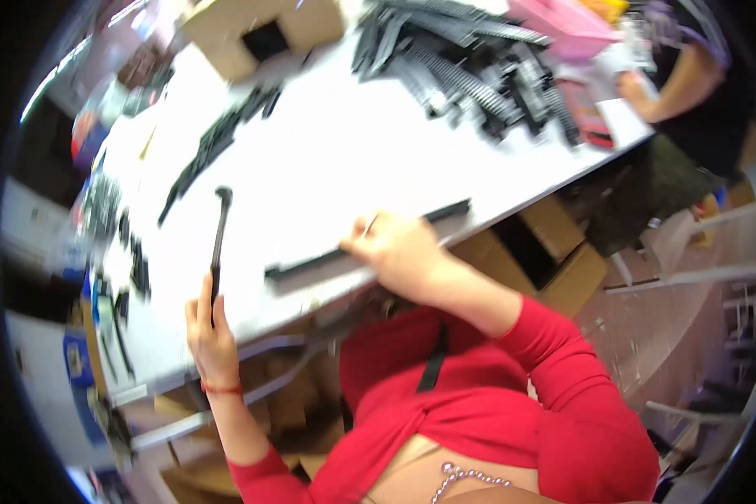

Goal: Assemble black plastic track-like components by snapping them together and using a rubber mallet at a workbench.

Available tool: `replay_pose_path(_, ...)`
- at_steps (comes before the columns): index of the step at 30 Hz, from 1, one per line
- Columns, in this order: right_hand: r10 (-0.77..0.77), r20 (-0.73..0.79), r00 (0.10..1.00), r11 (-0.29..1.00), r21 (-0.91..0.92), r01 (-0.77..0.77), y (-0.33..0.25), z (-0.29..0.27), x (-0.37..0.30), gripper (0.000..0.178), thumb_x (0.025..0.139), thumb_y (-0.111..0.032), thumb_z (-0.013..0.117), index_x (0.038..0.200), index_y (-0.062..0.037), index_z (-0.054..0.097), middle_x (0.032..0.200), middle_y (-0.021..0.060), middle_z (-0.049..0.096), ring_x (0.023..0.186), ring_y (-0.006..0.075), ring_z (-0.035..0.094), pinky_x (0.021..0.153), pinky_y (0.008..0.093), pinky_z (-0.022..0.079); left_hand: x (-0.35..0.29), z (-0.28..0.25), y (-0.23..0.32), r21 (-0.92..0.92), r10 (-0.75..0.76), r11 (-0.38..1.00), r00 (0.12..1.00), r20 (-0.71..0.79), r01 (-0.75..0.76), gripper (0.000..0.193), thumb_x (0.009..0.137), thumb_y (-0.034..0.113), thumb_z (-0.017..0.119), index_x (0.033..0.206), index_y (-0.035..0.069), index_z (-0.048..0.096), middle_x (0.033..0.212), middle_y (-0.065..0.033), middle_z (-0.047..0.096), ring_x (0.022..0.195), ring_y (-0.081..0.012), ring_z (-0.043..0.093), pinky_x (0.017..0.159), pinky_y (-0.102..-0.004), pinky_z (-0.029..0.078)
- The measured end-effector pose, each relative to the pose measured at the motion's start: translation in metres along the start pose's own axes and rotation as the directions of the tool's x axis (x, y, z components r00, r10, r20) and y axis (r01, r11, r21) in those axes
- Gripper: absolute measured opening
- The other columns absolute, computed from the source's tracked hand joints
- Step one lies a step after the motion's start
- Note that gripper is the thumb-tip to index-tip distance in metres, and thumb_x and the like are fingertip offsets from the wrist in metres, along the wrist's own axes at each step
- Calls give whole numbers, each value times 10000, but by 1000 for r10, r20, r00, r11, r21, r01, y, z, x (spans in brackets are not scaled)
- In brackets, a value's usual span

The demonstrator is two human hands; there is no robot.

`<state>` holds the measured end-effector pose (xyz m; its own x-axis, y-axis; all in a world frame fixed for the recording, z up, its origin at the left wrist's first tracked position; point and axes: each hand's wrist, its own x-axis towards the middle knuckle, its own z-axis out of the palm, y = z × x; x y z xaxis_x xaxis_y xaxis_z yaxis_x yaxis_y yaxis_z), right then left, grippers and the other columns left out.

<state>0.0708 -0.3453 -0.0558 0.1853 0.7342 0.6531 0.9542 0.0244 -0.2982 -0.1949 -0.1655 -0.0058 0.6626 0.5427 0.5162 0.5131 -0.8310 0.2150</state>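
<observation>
My left hand [212,334] is closed around the lower end of a slim black rod [218,244], held upright near the table's front edge. The rod widens into a small knob at its top. A long, narrow black plastic strip [311,267] lies slantwise along the front of the table. Over the middle of this strip sits my right hand [395,254], its fingers pinched together. A small pale sliver shows at those fingertips, too blurred to name. The part of the strip under that hand is hidden.
Piled at the back of the white table [311,168] are many black ribbed strips [470,67], beside a pink bin [567,29]. A cardboard box [265,38] stands behind. More black parts [214,143] lie to the left. Another person's arm [685,84] rests at the right.
</observation>
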Motion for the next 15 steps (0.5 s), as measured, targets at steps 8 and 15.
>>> replay_pose_path(8,84,-66,994,931,-351,-102,75,-56,48,229,827,-92,588,993,-183,718,911,29,654,852,238,614,712,360,530,0,39,-15,280,87,958,994,-61,-66,348,900,71,597,1245,87,639,1177,-161,545,1164,-326,480,988,-428,360)
replay_pose_path(15,-3,-157,988,574,-809,-127,202,-109,198,286,884,-173,580,1162,-150,644,1013,74,692,972,235,632,807,396,485,2,44,-13,1,-145,989,979,-145,147,355,916,86,588,1270,69,612,1243,-194,517,1176,-347,486,1004,-454,387)
